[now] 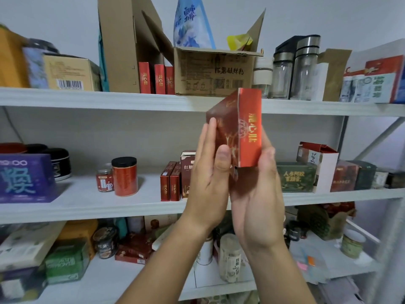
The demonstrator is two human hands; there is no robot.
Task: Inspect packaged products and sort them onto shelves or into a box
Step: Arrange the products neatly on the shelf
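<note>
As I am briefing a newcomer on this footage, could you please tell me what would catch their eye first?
A red box with gold lettering stands out, held up at centre between the left hand and right hand. Matching red boxes stand on the top shelf beside an open cardboard carton, and a purple box sits at the middle shelf's left end.

Red cardboard carton (247, 132) up front, before white shelving (131, 208); on its top shelf (65, 98), three slim red boxes (156, 79) stand left of an open brown cardboard box (214, 71).
</note>
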